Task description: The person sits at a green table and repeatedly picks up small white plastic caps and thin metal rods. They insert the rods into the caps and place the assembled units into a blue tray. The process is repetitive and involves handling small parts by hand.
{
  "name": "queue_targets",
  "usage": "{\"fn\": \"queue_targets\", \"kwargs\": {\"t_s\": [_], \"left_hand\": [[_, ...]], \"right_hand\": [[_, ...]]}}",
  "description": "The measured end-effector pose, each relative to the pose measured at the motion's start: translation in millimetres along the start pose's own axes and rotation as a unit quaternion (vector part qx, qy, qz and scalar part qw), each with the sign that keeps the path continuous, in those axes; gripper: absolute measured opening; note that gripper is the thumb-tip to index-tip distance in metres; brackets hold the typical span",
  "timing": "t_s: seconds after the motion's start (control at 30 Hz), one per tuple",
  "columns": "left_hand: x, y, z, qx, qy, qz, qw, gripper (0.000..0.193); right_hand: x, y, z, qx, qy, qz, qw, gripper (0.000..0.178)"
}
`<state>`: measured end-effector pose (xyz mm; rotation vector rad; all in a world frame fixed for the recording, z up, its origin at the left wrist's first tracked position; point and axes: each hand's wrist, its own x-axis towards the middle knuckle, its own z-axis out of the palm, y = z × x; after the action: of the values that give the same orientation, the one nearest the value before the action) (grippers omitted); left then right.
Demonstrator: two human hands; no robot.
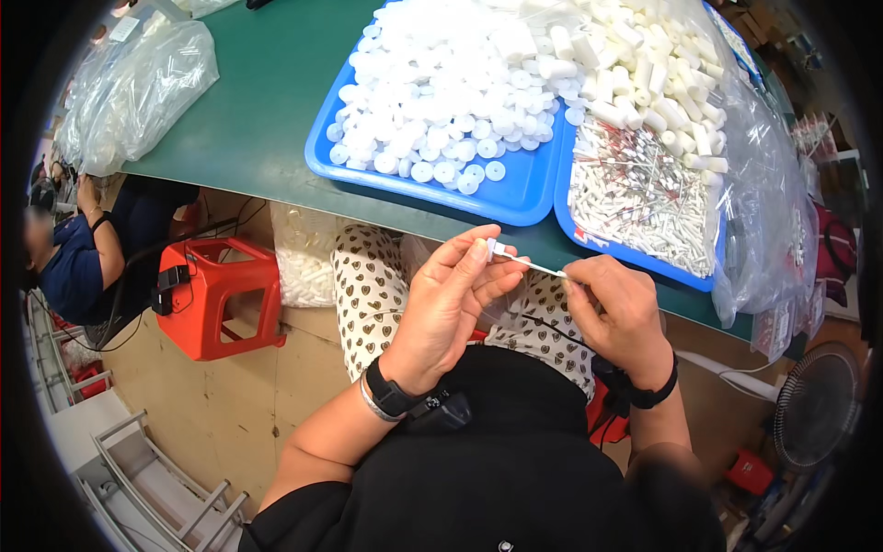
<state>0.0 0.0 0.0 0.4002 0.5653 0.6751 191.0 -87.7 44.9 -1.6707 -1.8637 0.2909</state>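
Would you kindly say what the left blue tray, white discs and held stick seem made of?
Left blue tray: probably smooth moulded plastic, given its rounded, shiny rim. White discs: likely satiny plastic, looking slightly translucent. Held stick: smooth-looking, perhaps plastic; too thin to be sure.

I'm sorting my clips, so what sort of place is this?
Probably a small-parts assembly workshop: blue trays heaped with loose white parts, a green worktable, and another person nearby.

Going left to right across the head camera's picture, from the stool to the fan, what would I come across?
Red stool → left hand → white stick → right hand → fan.
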Motion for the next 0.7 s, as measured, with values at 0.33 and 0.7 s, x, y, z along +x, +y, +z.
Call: {"fn": "queue_targets", "kwargs": {"t_s": [0.33, 0.7], "left_hand": [[-5, -15, 6, 0.069, -0.048, -0.027, 0.996, 0.041], [-5, -10, 2, 0.108, -0.037, 0.007, 0.993, 0.037]], "right_hand": [[4, -10, 10, 0.244, -0.034, 0.193, 0.950, 0.007], [49, 3, -30, -0.024, 0.024, 0.126, 0.991, 0.015]]}}
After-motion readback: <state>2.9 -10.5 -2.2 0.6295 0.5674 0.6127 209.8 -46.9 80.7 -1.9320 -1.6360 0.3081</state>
